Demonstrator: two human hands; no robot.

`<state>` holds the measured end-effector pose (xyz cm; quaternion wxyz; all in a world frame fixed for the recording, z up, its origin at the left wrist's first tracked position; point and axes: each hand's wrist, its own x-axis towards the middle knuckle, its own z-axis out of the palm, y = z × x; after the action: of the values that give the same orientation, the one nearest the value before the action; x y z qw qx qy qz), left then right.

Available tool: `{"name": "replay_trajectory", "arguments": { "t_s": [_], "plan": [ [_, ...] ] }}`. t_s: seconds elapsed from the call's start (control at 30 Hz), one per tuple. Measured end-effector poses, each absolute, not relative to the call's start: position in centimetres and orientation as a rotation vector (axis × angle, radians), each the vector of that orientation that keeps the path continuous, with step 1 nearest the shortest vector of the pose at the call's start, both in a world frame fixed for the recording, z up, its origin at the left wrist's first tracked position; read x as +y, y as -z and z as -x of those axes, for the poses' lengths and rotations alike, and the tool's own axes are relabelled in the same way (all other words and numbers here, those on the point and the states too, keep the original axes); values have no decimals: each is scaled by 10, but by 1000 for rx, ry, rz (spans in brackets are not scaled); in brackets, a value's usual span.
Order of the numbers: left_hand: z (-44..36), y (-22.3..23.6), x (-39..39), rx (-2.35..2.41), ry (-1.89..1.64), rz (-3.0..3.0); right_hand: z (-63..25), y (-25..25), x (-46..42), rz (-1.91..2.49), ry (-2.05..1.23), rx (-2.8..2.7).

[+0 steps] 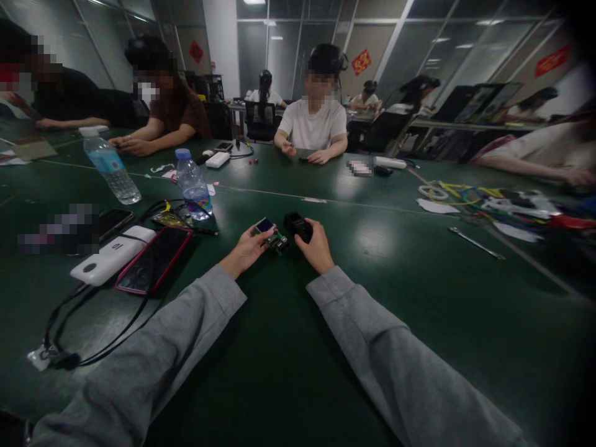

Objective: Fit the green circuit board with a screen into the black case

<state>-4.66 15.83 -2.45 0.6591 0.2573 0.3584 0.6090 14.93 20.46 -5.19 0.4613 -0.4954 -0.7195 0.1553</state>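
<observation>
Between thumb and fingers, my left hand (246, 249) grips a small green circuit board (278, 243) that has a little screen (264, 226) at its upper left end. My right hand (317, 247) is wrapped round a small black plastic case (298, 227), held upright just right of the board. A narrow gap seems to lie between the board and the case. Both are held over the dark green table (279, 347), in front of me. The fingers behind each item are partly hidden.
To the left lie a red-edged phone (156, 261), a white power bank (112, 256) with black cables, and two water bottles (192, 186). A wrench (477, 243) and tangled wires (465, 194) are at the right. A person in white (314, 124) sits opposite; others sit around.
</observation>
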Motion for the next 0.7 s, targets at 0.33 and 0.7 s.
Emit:
{"name": "replay_trajectory", "arguments": {
  "t_s": [0.33, 0.7],
  "plan": [
    [46, 25, 156, 820, -1406, -589, -149, 50, 204, 1234, -371, -1777],
    [47, 26, 155, 819, -1396, -664, -149, 50, 204, 1225, -363, -1777]
  ]
}}
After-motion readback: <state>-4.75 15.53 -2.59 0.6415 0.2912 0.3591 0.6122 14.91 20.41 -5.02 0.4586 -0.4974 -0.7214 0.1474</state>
